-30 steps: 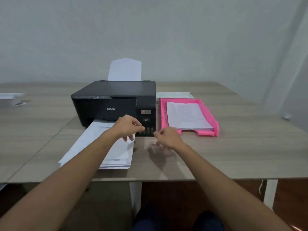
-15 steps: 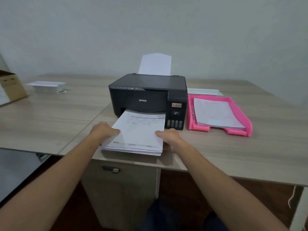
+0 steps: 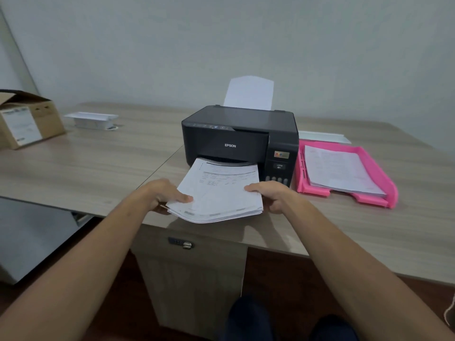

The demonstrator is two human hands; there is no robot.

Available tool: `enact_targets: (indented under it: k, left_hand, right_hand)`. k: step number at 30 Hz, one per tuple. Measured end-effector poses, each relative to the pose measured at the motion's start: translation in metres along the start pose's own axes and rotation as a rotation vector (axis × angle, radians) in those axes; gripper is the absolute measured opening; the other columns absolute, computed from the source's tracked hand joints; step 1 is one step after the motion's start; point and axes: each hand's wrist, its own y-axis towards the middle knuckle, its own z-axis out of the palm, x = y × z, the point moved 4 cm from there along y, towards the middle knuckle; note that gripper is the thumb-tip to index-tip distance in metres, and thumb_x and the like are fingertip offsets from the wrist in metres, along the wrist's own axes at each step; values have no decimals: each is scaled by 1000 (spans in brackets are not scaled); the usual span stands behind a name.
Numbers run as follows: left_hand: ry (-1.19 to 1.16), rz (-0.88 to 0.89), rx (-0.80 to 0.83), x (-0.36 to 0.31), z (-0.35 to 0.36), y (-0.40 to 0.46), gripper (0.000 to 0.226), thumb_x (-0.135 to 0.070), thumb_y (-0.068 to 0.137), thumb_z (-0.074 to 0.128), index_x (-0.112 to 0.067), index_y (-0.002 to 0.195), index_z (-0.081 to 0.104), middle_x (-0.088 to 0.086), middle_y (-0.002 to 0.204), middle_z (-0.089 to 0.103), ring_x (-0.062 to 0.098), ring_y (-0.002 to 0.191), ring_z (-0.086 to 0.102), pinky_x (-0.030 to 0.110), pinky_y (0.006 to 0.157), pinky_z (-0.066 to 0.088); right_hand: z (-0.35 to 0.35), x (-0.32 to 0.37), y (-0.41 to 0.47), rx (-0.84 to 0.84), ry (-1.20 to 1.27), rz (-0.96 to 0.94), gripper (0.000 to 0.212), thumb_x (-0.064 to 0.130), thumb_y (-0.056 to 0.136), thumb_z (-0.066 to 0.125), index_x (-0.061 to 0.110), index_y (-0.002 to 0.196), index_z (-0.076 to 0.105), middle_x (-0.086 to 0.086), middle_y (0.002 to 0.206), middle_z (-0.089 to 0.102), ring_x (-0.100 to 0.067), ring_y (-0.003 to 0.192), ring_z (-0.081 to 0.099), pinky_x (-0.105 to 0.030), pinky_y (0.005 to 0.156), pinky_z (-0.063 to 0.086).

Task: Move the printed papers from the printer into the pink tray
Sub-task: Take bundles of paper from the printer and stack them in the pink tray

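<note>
Here, hands: our left hand [image 3: 164,195] and right hand [image 3: 270,195] clamp the papers [image 3: 219,193] by their side edges.
Papers: far edge seemingly at the printer [image 3: 240,136] slot.
Room: bare desk [image 3: 327,225] before the pink tray [image 3: 390,190].

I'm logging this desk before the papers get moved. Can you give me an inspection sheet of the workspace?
Surface: wood-grain desk, dry.
Job's things: printed stack at the black printer outlet, near end lifted; pink tray right of the printer, already holding sheets.
Clutter: cardboard box far left; white holder behind.
Hands: left hand and right hand each have a grip on a side of the stack.
Cables: nothing seen.
Surroundings: plain wall; locked drawer unit under the desk.
</note>
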Motion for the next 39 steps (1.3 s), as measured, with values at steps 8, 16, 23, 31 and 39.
enact_targets:
  k: [8, 16, 23, 31, 39]
  left_hand:
    - [-269, 2, 145, 4, 12, -6, 32, -4, 79, 78, 7, 107, 69, 22, 106, 74, 36, 98, 71, 45, 93, 53]
    - [-416, 114, 228, -5, 32, -11, 42, -3, 81, 75, -1, 122, 64, 14, 117, 72, 34, 108, 68, 49, 97, 51]
    - [-438, 405, 172, -54, 64, -26, 34, -6, 85, 72, -19, 116, 67, -2, 110, 76, 25, 103, 71, 39, 81, 59]
    - [-574, 584, 124, -132, 133, -30, 33, -5, 88, 66, -30, 109, 68, -10, 109, 74, 17, 102, 69, 37, 84, 56]
    - [-689, 647, 63, -167, 213, -41, 22, -10, 82, 70, -27, 97, 69, -16, 89, 77, 3, 80, 73, 20, 63, 58]
  right_hand:
    - [-5, -9, -21, 208, -30, -97, 36, -4, 92, 58, 7, 126, 61, -10, 125, 69, -26, 108, 68, -38, 88, 57]
    - [-35, -11, -44, 191, -262, -200, 35, 12, 89, 68, 24, 121, 65, 3, 116, 74, -23, 107, 69, -47, 94, 55]
    - [-76, 6, -73, -15, -319, -423, 32, 14, 90, 67, 27, 119, 65, 8, 116, 72, -18, 106, 67, -40, 86, 56]
    - [-142, 20, -105, -383, -245, -624, 35, 2, 88, 62, 29, 111, 61, 13, 105, 68, -8, 97, 65, -26, 75, 53]
    - [-196, -6, -125, -629, -185, -726, 45, -2, 88, 56, 23, 126, 58, 40, 96, 64, 21, 90, 60, -3, 67, 50]
